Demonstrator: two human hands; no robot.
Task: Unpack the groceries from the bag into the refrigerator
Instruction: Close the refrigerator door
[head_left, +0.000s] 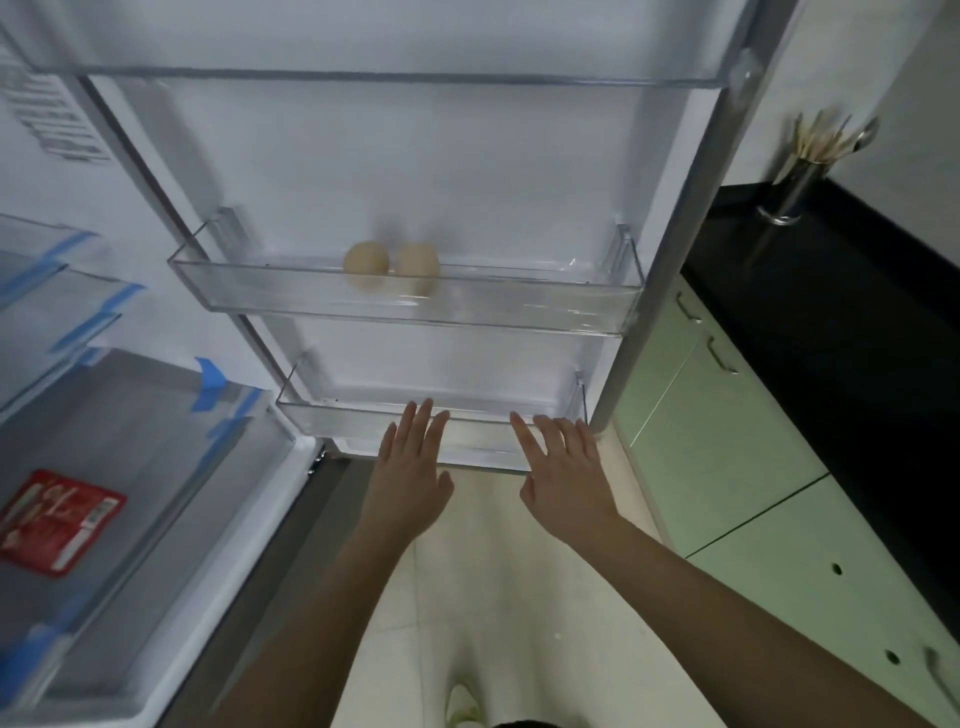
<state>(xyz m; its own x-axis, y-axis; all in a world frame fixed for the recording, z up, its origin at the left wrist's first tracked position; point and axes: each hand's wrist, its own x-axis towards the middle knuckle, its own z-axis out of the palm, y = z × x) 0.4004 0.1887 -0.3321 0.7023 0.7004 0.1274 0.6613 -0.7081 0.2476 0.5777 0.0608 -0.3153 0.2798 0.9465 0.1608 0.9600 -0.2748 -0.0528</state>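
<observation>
2 eggs sit in the door bin above both empty hands, left hand, right hand, fingers spread.

A black table runs along the right, and on its far end stands a steel cup holding chopsticks. Pale green cabinet doors with metal handles sit below it. Cream floor tiles fill the near middle.
</observation>
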